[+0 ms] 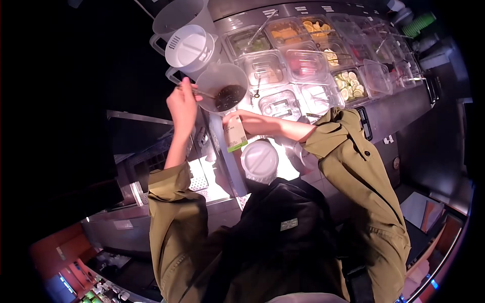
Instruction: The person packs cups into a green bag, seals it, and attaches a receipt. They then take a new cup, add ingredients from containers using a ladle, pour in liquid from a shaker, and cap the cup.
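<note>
A translucent pitcher (205,81) holds a dark liquid (230,97) and leans with its opening towards me. My left hand (183,106) is closed around the thin handle of a utensil (201,92) that reaches into the pitcher; its lower end is hidden in the liquid. At the pitcher's near side, my right hand (247,122) is closed with its fingers curled, seemingly on the pitcher, though the exact grip is partly hidden. Below those fingers hangs a white label (234,132) with a green lower edge. Close beneath is a round white-lidded container (259,159).
Behind the pitcher stand a lidded pitcher (189,46) and a larger clear jug (178,15). Clear bins of cut fruit fill the right, including sliced rounds (349,85) and orange pieces (318,28). A dark device (364,123) lies by my right sleeve.
</note>
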`<state>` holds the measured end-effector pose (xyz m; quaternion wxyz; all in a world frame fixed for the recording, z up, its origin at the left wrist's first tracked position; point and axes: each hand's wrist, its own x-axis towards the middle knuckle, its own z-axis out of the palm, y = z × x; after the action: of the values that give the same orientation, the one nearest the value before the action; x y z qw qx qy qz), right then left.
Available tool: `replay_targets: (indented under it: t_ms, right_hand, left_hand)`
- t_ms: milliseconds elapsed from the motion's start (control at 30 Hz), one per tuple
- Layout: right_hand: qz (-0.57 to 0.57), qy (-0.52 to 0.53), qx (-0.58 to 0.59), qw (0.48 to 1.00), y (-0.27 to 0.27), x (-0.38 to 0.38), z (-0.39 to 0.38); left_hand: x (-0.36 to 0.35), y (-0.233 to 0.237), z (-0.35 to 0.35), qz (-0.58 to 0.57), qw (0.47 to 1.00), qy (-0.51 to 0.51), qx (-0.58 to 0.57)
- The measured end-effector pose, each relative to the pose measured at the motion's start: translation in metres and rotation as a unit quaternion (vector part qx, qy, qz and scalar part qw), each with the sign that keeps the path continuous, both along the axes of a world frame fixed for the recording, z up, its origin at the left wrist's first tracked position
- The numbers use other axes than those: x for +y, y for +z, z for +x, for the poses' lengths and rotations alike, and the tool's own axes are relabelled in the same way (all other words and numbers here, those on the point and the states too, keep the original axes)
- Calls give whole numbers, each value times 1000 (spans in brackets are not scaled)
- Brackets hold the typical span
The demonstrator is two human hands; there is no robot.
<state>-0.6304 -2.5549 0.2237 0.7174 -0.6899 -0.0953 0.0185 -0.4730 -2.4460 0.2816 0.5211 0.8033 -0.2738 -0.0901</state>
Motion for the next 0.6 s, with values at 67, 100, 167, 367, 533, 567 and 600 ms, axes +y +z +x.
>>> replay_targets:
  t_ms: [67,100,167,367,533,567,600]
  right_hand:
    - [30,7,-6,1000,0,1,0]
    - [56,24,-5,998,0,0,2]
    - [131,39,47,990,1,3,3]
    - [0,24,145,989,65,-41,-33]
    - [-72,-290,54,953,112,-75,-210]
    - [-47,-329,91,939,83,-69,-238]
    - [-18,-368,125,921,55,-64,-267]
  left_hand:
    - [6,1,9,-11,999,-6,38]
    - [5,-1,9,-1,1000,5,17]
    - [1,-7,4,20,999,19,-23]
    - [-8,-7,-23,103,979,-112,-134]
    - [-7,-9,-1,31,986,-128,99]
    - [-7,-12,1,28,987,-108,115]
    - [-7,-16,5,19,989,-82,118]
